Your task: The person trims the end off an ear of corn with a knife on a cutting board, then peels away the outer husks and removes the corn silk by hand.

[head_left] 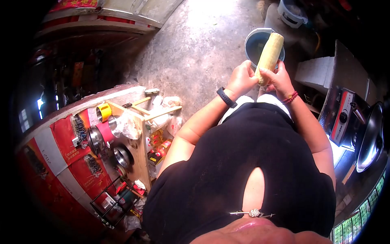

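Observation:
A pale yellow ear of corn (270, 55) is held at a tilt, its blunt end pointing away from me. My right hand (279, 80), with a red bead bracelet at the wrist, grips its near part, thumb along the side. Against the same near end, my left hand (244, 77) has its fingers closed on the corn; a dark watch band (226, 97) circles that wrist. Directly beneath the corn stands a bluish bucket (249, 44) on the floor, its inside partly covered by the ear.
On the left, a red-and-white covered table (65, 138) bears metal bowls (123, 156), a yellow mug (104, 112) and plastic bags. To the right are a gas stove (342, 118) and a wok (370, 138). Another bucket (291, 14) sits beyond on the concrete floor (195, 53).

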Demonstrator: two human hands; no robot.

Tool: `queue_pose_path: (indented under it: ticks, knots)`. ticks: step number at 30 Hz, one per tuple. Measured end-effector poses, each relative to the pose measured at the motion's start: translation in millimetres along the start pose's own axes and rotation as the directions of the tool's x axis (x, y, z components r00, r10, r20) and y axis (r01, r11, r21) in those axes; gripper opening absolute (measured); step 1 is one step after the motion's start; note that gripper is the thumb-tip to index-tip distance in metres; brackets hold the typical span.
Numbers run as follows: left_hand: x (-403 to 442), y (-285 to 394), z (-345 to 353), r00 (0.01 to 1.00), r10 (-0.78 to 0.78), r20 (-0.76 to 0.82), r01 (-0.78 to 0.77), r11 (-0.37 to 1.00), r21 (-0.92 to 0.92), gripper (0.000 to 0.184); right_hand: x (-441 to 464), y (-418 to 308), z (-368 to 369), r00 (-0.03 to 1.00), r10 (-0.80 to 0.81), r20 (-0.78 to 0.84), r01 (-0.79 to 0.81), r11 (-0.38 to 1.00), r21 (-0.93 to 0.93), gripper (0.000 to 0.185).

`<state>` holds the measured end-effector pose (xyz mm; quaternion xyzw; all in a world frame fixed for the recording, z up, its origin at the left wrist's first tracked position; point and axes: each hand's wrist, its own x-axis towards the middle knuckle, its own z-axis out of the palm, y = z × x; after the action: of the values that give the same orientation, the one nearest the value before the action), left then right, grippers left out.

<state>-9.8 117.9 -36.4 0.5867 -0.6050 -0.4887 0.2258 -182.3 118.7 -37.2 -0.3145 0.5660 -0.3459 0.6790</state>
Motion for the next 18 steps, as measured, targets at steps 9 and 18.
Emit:
queue_pose_path:
  ticks: [9,18]
  knots:
    - [1,-4,-18,0.953,-0.147,0.263,0.271,0.799,-0.536,0.017,6,5,-11,0.972,0.108,0.210,-0.155,0.963,0.221,0.062]
    - [-3,3,-11,0.981,-0.101,0.165,0.159,0.907,-0.389,0.020,11,-3,-13,0.979,0.136,0.151,-0.171,0.953,0.250,0.056]
